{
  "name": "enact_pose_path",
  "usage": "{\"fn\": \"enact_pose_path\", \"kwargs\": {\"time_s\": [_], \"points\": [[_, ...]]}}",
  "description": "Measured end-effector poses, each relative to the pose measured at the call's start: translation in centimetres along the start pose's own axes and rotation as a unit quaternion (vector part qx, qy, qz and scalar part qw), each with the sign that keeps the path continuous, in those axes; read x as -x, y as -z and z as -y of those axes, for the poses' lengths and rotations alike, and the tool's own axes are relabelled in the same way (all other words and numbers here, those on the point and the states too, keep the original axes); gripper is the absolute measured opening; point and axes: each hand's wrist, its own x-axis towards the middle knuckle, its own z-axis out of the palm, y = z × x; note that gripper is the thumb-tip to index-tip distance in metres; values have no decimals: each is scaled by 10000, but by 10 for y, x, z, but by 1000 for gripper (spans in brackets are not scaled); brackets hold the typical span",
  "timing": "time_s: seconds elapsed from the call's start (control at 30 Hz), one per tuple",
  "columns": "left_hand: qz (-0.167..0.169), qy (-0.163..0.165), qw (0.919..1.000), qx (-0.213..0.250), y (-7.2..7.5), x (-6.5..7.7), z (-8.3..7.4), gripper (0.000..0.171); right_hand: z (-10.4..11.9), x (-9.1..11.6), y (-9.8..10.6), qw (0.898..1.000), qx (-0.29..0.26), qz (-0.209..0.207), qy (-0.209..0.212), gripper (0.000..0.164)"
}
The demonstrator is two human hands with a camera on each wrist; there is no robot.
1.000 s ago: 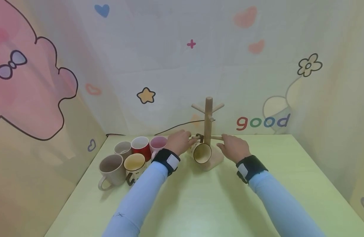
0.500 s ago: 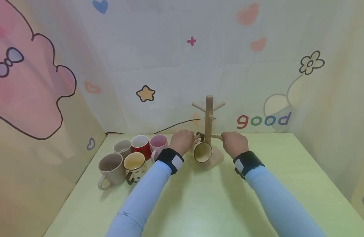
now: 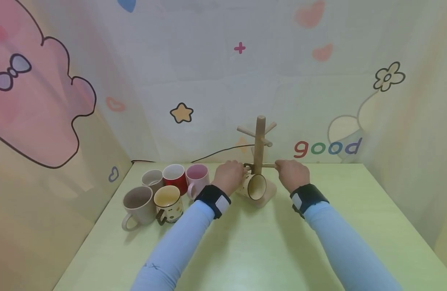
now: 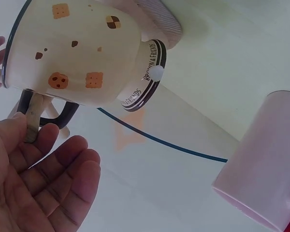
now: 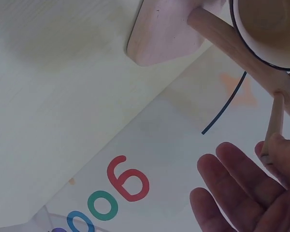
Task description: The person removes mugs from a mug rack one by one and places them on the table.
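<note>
A wooden mug tree (image 3: 259, 155) stands near the back of the table. From its lower left peg (image 4: 35, 113) hangs a cream mug (image 3: 257, 187) with cookie prints, a dark rim and a dark handle (image 4: 63, 116), tilted with its mouth towards me. My left hand (image 3: 228, 176) pinches the end of that peg between thumb and index finger, the other fingers loosely bent. On the far side of the post, my right hand (image 3: 293, 176) pinches the tip of the lower right peg (image 5: 275, 121). The upper pegs (image 3: 246, 131) carry nothing.
Several mugs stand at the left: a pink one (image 3: 198, 180), a red one (image 3: 175, 180), a small greyish one (image 3: 152, 181), a large taupe one (image 3: 139, 206) and a cream printed one (image 3: 168, 205). A printed curtain (image 3: 216, 89) hangs behind the table (image 3: 245, 250).
My right hand has closed its fingers on the right peg. The mug tree has turned a little, shifting its upper pegs, and the hanging mug's mouth now faces more to the right.
</note>
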Motion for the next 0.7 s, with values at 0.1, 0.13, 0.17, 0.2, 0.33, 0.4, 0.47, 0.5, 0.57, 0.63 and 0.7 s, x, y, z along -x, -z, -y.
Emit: {"fn": "enact_pose_path", "kwargs": {"time_s": [0.1, 0.13, 0.17, 0.2, 0.33, 0.4, 0.47, 0.5, 0.57, 0.63, 0.7], "points": [[12, 18, 10000, -2, -1, 0, -1, 30, -1, -1, 1, 9999, -146, 44, -61, 20], [11, 6, 10000, -14, -1, 0, -2, 28, -2, -2, 1, 9998, -187, 69, -77, 21], [11, -42, 10000, -89, -2, 1, -2, 26, -2, -2, 1, 9996, -231, 103, -95, 22], [10, -96, 9998, -169, -2, 1, -3, 23, -2, -3, 1, 9995, -264, 142, -116, 22], [-107, -230, 9989, -391, -3, 3, -6, 19, -3, -5, 2, 9988, -363, 279, -198, 23], [-194, -234, 9986, -434, -4, 5, -7, 22, -4, -5, 2, 9984, -393, 326, -234, 24], [-278, -227, 9984, -444, -4, 6, -9, 26, -5, -5, 3, 9981, -413, 373, -256, 26], [-294, -228, 9983, -446, -4, 6, -11, 28, -6, -5, 3, 9980, -419, 396, -267, 27], [-322, -260, 9980, -471, -5, 7, -12, 28, -7, -5, 4, 9976, -440, 447, -288, 28], [-291, -331, 9976, -532, -5, 7, -14, 23, -7, -6, 4, 9972, -472, 491, -303, 30], [-243, -394, 9973, -574, -6, 7, -14, 20, -8, -7, 5, 9969, -507, 508, -322, 31]]}}
